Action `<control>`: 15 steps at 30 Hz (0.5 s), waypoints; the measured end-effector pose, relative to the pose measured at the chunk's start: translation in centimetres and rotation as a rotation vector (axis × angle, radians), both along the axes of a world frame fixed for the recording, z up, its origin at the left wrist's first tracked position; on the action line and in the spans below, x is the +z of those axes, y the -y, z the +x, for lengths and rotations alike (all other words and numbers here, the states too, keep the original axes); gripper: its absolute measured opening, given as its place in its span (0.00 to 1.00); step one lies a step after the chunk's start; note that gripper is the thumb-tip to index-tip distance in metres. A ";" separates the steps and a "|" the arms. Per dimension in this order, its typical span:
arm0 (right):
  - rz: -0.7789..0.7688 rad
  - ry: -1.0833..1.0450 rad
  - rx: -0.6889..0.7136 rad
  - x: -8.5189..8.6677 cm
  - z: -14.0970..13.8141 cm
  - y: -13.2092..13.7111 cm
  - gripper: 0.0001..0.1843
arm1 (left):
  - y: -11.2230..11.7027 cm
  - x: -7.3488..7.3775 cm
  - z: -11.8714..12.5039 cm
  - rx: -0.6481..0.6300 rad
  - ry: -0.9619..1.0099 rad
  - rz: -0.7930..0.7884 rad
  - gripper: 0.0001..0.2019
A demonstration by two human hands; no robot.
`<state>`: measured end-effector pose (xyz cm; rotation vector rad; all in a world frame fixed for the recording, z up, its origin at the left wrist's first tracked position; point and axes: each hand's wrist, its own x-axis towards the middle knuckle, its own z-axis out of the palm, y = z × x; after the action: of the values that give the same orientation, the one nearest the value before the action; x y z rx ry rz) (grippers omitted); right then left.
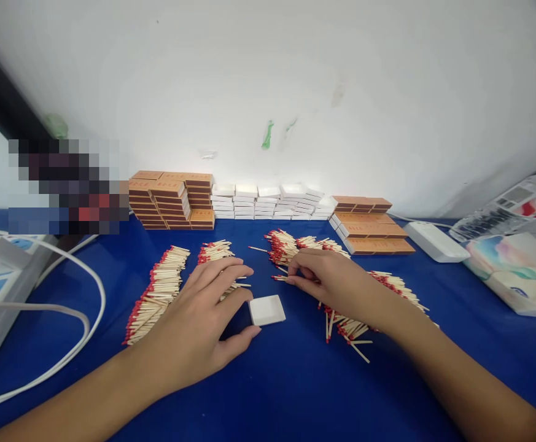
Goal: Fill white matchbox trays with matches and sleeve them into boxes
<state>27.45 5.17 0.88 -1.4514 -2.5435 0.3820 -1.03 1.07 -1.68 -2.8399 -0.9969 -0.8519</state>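
A white matchbox tray (pixel 268 310) lies on the blue table with its hollow side up. My left hand (pixel 205 307) is spread at its left, index fingertip and thumb close to the tray's left corners; whether they touch it I cannot tell. My right hand (pixel 325 276) is closed in a pinch on matches (pixel 279 278), their red heads pointing left. Under and behind that hand lie loose matches (pixel 282 247). A long row of matches (pixel 169 276) fans out left of my left hand, with a smaller bunch (pixel 217 250) behind its fingers.
Stacked brown matchboxes (pixel 170 199) stand at the back left, more matchboxes (pixel 371 227) at the back right. White trays (pixel 268 202) are piled between them along the wall. At left are a power strip (pixel 10 276) and cables; at right, a white adapter (pixel 436 241) and a tissue pack (pixel 516 273).
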 end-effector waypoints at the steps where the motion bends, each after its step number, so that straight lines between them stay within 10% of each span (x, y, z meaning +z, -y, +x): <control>1: -0.007 0.010 0.000 0.0 0.1 0.0 0.08 | 0.0 0.0 0.0 -0.001 -0.001 -0.001 0.09; 15: 0.126 -0.072 0.005 -0.6 0.9 -0.5 0.10 | 0.1 0.0 0.1 -0.014 0.002 -0.022 0.09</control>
<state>28.36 5.67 0.27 -1.3614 -2.4673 0.2643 -0.97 0.97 -1.63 -2.8678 -0.9939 -0.8506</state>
